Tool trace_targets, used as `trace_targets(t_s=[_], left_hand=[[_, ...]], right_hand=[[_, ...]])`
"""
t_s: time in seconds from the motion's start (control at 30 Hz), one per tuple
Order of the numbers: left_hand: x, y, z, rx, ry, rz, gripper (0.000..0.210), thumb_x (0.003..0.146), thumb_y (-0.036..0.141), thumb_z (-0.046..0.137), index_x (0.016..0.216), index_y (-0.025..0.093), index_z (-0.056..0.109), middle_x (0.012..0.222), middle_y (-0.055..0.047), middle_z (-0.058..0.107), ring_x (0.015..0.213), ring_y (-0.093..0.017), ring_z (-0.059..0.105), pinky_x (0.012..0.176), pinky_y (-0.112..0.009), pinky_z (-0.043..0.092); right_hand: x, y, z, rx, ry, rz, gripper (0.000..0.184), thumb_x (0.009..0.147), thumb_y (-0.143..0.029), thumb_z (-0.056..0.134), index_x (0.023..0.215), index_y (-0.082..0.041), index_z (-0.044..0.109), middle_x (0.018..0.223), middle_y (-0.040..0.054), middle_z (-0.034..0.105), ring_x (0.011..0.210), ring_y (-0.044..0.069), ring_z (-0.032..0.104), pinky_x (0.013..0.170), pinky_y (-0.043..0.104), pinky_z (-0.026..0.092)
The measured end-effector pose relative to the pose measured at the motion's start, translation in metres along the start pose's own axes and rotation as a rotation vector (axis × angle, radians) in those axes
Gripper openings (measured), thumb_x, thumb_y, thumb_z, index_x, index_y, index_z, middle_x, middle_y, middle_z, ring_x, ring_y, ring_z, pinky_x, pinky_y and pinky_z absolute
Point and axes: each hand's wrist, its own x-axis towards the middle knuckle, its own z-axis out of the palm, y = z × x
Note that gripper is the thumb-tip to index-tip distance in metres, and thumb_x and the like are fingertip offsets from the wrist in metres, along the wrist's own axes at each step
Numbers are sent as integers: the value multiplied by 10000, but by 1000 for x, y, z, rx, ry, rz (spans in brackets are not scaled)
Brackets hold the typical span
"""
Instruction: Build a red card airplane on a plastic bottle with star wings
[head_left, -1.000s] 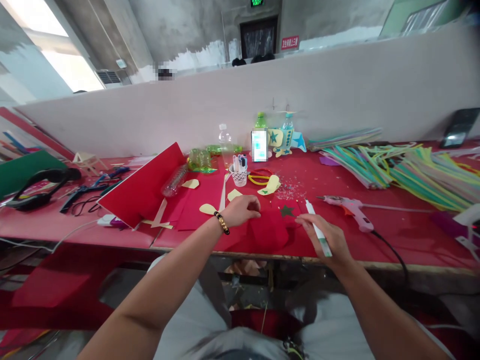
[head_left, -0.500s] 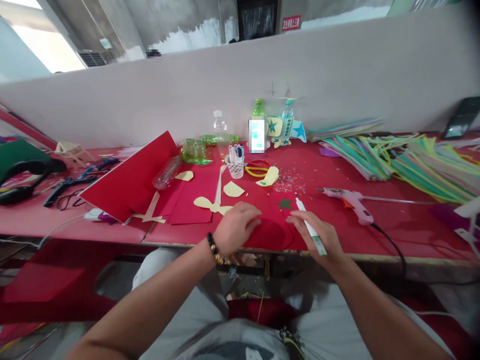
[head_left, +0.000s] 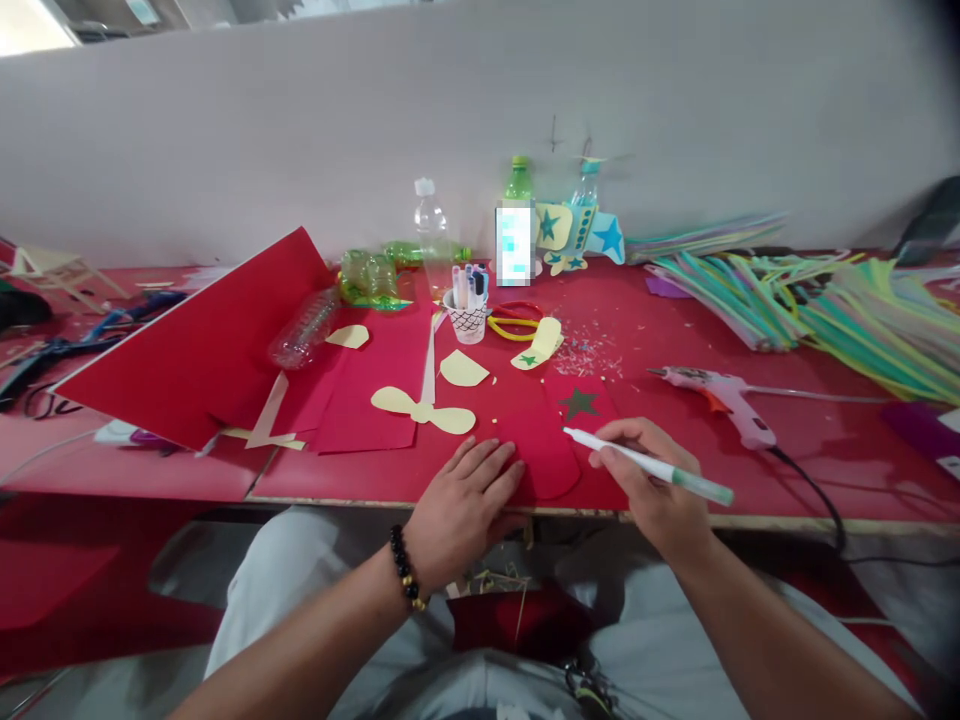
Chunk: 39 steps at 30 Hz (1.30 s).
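My right hand (head_left: 660, 475) grips a white marker (head_left: 645, 462) with a green end, its tip pointing left close above red paper. A dark green star (head_left: 580, 403) lies just beyond that tip. Flat on the near edge of a red paper piece with a rounded corner (head_left: 544, 455) rests my left hand (head_left: 469, 500), fingers stretched out. Beyond it lie a pale yellow propeller-shaped cutout (head_left: 424, 410), a pale yellow paper piece (head_left: 463, 369) and a curved yellow strip with a green star (head_left: 537, 345).
A cup of pens (head_left: 466, 318) stands mid-table beside yellow-and-red-handled scissors (head_left: 516, 322). To the right lie a pink glue gun (head_left: 724, 400) with its cord and a heap of coloured strips (head_left: 750, 310). Plastic bottles (head_left: 433, 225) and a leaning red board (head_left: 202, 350) are further back and left.
My left hand has lowered and flattened onto the red paper. The marker has swung from near upright to slanting, tip now left over the paper. The view has tipped downward.
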Motion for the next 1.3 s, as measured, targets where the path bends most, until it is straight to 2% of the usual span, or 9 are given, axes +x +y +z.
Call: trace_targets(t_s=[0.23,0.37,0.6,0.8,1.03,1.3], left_hand=[[-4,0,2,-32,19,-1,493,891,413,604,1328,206,509,1404,-113,486,1337,-310,392,1129,-511,340],[-5,-1,1,-43,4,11,542,857,434,647,1354,293,484,1415,-123,436,1341,-329,379,1104,-543,356],[-5,2,-3,-90,9,-1,598,790,466,717,1336,419,477,1487,-71,343,1373,-330,333,1114,-549,337],[-5,2,-2,-95,5,-9,606,768,505,722,1321,424,488,1486,-64,340,1375,-328,330,1125,-543,325],[-4,3,-4,-96,-7,-6,627,747,518,733,1312,423,480,1558,-81,213,1408,-355,265,1106,-553,334],[-3,2,-5,-89,-10,4,649,730,528,746,1315,431,481,1569,-71,209,1404,-357,272,1109,-554,326]], right_hand=[[6,-6,26,-63,-142,36,108,885,-304,565,863,-206,606,694,-2,624,604,136,583,541,243,449],[7,-6,29,-161,-141,30,117,890,-314,564,856,-210,601,668,-14,603,555,118,543,522,239,427],[10,-4,31,-246,-136,22,108,893,-321,562,879,-224,607,713,-6,643,592,127,582,550,238,447],[12,-4,32,-259,-142,32,108,899,-327,558,887,-231,607,730,-9,647,606,124,589,561,231,452],[13,-5,32,-283,-158,8,88,895,-308,567,885,-231,610,748,-9,660,631,125,607,585,229,456],[13,-4,33,-297,-153,5,91,893,-305,571,874,-227,616,725,-6,661,606,123,603,565,229,451]])
